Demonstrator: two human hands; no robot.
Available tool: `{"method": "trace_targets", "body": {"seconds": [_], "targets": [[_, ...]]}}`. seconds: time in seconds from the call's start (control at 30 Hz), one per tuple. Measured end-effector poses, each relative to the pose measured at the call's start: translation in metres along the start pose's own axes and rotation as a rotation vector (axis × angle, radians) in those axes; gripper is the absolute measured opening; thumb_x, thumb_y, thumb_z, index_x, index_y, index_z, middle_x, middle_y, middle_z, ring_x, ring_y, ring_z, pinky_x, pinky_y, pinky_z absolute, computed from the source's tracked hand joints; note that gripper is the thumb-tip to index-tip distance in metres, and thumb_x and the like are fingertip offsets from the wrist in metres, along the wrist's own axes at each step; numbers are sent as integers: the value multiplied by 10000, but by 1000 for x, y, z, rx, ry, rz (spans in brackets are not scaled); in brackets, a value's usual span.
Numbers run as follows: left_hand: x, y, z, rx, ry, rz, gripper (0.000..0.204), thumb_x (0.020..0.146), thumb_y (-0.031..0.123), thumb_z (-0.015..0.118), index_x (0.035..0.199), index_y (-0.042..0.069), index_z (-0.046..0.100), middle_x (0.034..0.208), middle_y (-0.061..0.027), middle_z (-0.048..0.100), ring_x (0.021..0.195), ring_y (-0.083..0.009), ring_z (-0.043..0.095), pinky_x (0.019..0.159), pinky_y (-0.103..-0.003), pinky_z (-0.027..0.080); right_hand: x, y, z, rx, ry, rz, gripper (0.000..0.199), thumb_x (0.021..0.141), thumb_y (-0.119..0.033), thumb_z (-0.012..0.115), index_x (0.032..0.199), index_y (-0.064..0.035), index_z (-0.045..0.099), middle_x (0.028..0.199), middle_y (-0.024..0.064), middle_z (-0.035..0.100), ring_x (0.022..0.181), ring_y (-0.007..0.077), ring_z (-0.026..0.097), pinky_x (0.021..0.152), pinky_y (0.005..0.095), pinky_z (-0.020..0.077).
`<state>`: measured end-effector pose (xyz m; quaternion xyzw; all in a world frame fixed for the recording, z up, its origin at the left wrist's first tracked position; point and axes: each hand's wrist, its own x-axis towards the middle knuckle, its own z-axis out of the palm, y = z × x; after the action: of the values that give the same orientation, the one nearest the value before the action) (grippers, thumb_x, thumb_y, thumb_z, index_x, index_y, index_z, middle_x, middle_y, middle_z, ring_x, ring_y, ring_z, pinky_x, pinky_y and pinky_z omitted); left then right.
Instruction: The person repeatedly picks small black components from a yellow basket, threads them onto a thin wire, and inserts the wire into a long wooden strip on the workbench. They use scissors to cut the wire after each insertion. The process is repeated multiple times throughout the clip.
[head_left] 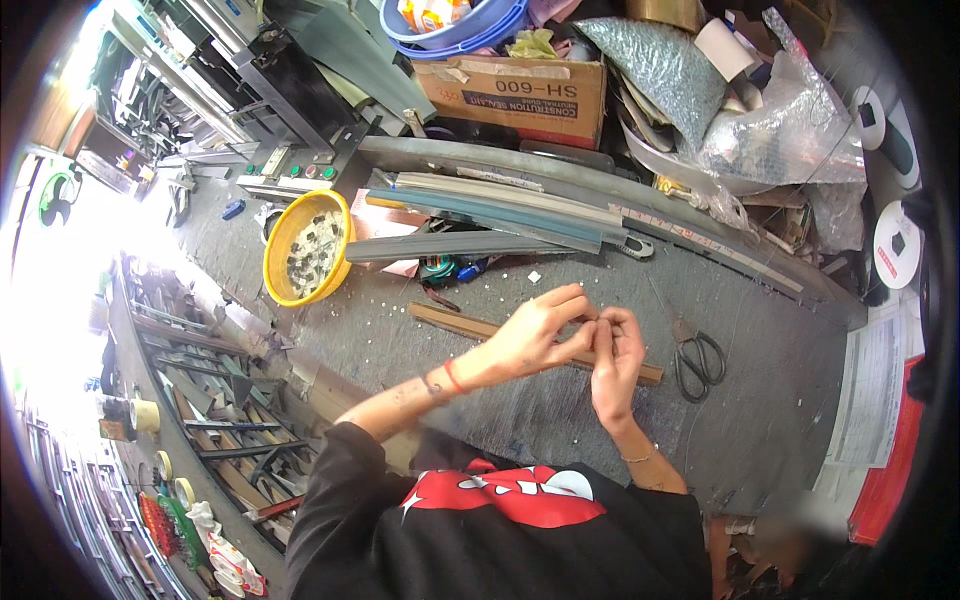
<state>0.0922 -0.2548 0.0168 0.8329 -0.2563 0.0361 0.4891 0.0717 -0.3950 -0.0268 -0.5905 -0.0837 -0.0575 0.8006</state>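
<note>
My left hand (540,335) and my right hand (616,368) meet fingertip to fingertip above the bench. Both are closed in a pinch, and whatever sits between the fingertips is hidden or too small to name. Below them a brown strip (462,320) lies across the grey bench top, partly covered by my hands. Black-handled scissors (697,366) rest just right of my right hand. A yellow basket (340,272) of small dark and pale pieces stands farther off to the left.
Long grey profiles (455,245) lie beyond my hands, with a utility knife (637,248) at their right end. A metal rail (560,180) runs along the back, before a cardboard box (510,95) and bubble wrap (780,130). Offcuts (215,400) fill a rack at left.
</note>
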Motion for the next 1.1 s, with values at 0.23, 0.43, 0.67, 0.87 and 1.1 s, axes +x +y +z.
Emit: {"method": "trace_targets", "body": {"seconds": [0.23,0.43,0.67,0.87,1.1], "targets": [[2,-12,15,-885,-18,-546,279,931,271,540,895,-1,588,779,-30,601,708,-90,552,604,-249,450,20,-9,-14,-772,-46,-642,70,849,13,589,904,2,547,835,107,579,687,250,545,641,315,454],[-8,-19,25,-970,146,-513,320,935,275,555,1011,-33,598,875,-52,627,777,-96,589,715,-229,501,24,-10,-12,-771,-126,-569,149,800,33,613,942,-8,592,865,116,618,772,292,587,683,370,476],[-11,-22,20,-699,184,-418,246,914,159,582,1007,-68,594,877,-92,650,766,-124,627,705,-253,525,30,-17,-19,-473,-196,-218,94,833,-5,617,927,-1,621,820,88,624,752,188,605,674,299,477],[-12,-14,34,-370,326,-282,146,868,84,607,951,-35,591,896,-92,637,784,-151,635,693,-274,533,34,-20,-23,-487,-207,-159,99,858,-45,618,930,22,623,798,63,616,744,131,602,680,264,480],[-10,-3,39,39,367,-57,123,820,38,633,910,7,555,835,-107,546,716,-221,603,619,-315,496,21,-12,-11,-613,-34,-400,120,834,4,619,949,21,590,825,92,577,708,179,597,631,290,482]]}}
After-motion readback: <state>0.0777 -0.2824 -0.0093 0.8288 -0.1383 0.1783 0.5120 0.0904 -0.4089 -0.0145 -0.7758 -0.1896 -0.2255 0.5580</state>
